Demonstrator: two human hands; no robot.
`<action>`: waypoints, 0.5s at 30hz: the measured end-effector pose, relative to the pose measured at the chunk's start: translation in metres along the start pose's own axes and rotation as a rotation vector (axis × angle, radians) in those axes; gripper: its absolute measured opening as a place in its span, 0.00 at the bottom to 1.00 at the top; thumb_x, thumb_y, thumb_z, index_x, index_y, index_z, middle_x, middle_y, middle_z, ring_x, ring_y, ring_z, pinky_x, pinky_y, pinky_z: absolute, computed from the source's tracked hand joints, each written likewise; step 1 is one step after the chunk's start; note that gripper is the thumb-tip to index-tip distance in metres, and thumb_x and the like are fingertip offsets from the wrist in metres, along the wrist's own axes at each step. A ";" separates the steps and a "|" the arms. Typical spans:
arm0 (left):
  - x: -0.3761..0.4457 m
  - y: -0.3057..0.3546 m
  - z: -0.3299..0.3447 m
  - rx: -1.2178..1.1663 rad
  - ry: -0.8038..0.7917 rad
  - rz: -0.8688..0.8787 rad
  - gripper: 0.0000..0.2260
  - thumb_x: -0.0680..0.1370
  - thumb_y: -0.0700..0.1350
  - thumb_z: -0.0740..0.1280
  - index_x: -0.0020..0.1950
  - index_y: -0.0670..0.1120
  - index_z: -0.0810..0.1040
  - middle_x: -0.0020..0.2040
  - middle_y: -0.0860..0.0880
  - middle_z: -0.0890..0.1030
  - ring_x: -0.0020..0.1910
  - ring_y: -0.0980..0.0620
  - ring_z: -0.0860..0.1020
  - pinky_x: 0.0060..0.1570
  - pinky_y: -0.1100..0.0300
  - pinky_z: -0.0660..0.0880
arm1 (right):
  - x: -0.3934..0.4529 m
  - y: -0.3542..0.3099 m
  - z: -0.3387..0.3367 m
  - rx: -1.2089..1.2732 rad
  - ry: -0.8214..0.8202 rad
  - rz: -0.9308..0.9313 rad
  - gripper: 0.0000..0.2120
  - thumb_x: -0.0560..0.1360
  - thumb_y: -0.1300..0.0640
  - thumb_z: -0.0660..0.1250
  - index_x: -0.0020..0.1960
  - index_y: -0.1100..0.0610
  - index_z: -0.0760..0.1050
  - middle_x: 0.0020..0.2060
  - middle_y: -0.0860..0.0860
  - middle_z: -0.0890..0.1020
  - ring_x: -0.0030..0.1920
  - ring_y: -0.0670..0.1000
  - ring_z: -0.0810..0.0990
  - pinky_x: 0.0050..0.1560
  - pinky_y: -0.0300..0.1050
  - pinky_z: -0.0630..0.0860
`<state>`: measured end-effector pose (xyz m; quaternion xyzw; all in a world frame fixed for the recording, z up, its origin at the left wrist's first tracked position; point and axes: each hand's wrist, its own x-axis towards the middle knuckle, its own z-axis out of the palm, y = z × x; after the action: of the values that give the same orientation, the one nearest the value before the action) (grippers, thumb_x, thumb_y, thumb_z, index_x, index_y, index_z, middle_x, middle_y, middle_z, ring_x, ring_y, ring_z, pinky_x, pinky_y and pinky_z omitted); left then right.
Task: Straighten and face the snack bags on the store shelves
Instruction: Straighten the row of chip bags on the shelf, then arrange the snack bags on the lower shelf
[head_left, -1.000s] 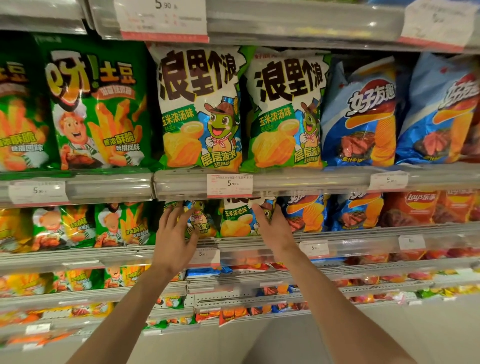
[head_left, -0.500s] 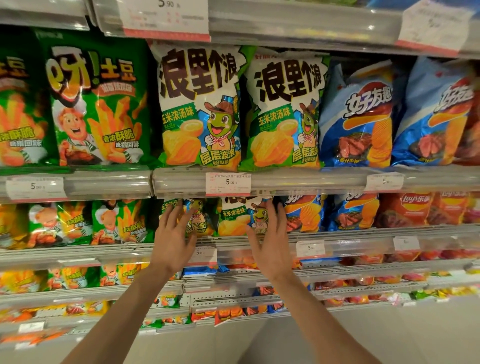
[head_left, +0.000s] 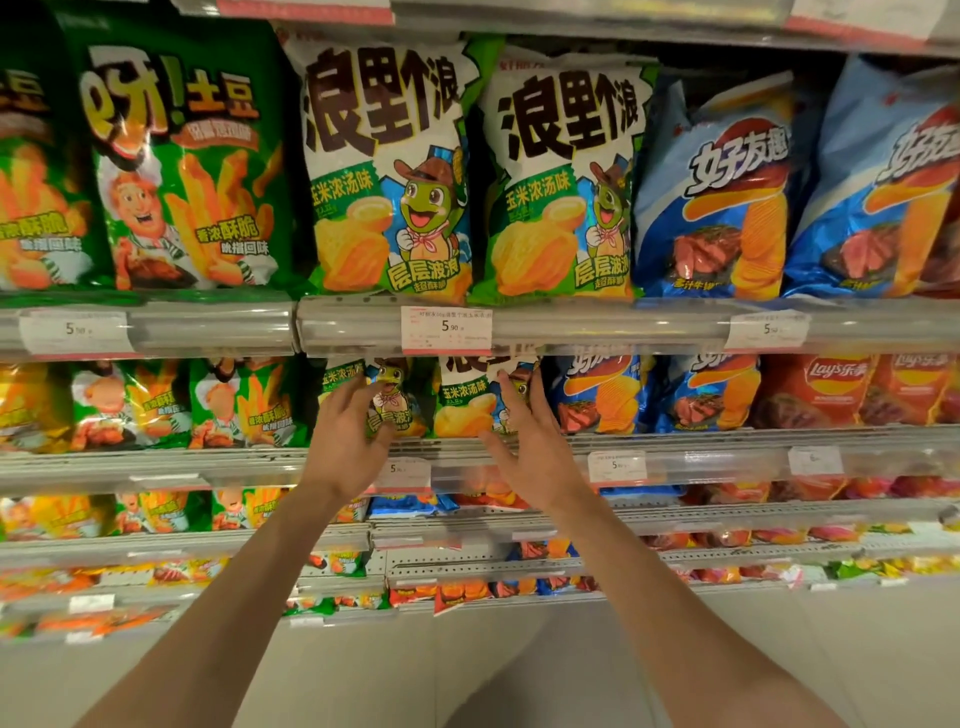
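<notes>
Both hands moved up since a second ago: they were in front of the shelf rail below the small frog bags, now they're on the bags themselves. Camera tipped down a bit too, less of the top rail showing.

Left hand (head_left: 347, 436): back toward camera, fingers (head_left: 349, 391) loosely spread and slightly curled over the front of the left small frog bag (head_left: 390, 400). Touching it; can't tell if the thumb is hooked round the edge.

Right hand (head_left: 535, 452): fingers straight and mostly together, lying along the right edge of the right small frog bag (head_left: 467, 405), thumb splayed out low by the rail. Looks like a flat touch, no pinch visible.

Both small bags sit on the second shelf (head_left: 701, 441) from the top in view, upright, just beside each other, under the 5.90 price tag (head_left: 445, 328). Left one is tilted slightly and partly hidden by the hand.

Neighbours on that shelf: green fry bags (head_left: 228, 405) to the left, blue steak-flavour bags (head_left: 597, 395) just right, red Lay's bags (head_left: 826, 389) further right.

Shelf above: two large frog bags (head_left: 389, 171) upright and facing out, large green fry bag (head_left: 176, 166) to their left, large blue bags (head_left: 727, 197) to the right, leaning a little.

Lower shelves hold more bags, too small to read.
</notes>
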<state>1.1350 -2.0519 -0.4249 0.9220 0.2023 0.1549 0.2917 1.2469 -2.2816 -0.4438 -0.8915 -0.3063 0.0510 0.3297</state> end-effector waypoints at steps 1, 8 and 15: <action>-0.004 0.002 0.000 -0.027 0.009 -0.011 0.25 0.81 0.44 0.69 0.78 0.46 0.69 0.80 0.43 0.65 0.80 0.43 0.59 0.79 0.47 0.57 | -0.001 0.001 -0.003 0.019 -0.007 0.000 0.35 0.83 0.40 0.61 0.82 0.37 0.45 0.83 0.47 0.37 0.83 0.54 0.48 0.79 0.56 0.61; -0.034 0.011 0.007 -0.183 0.003 -0.081 0.22 0.83 0.44 0.66 0.77 0.47 0.70 0.76 0.45 0.70 0.74 0.45 0.68 0.71 0.51 0.66 | -0.018 0.017 -0.020 0.179 0.057 0.075 0.27 0.80 0.45 0.69 0.77 0.44 0.66 0.82 0.48 0.55 0.81 0.50 0.58 0.75 0.44 0.58; -0.050 0.004 0.029 -0.511 0.016 -0.137 0.14 0.83 0.42 0.66 0.68 0.53 0.75 0.57 0.57 0.80 0.54 0.63 0.79 0.54 0.61 0.78 | -0.047 0.034 -0.023 0.392 0.209 0.284 0.13 0.80 0.52 0.71 0.63 0.52 0.77 0.57 0.42 0.80 0.55 0.43 0.81 0.50 0.32 0.79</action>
<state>1.1041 -2.0917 -0.4534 0.8012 0.2210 0.1881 0.5233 1.2335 -2.3423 -0.4520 -0.8450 -0.1267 0.0629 0.5156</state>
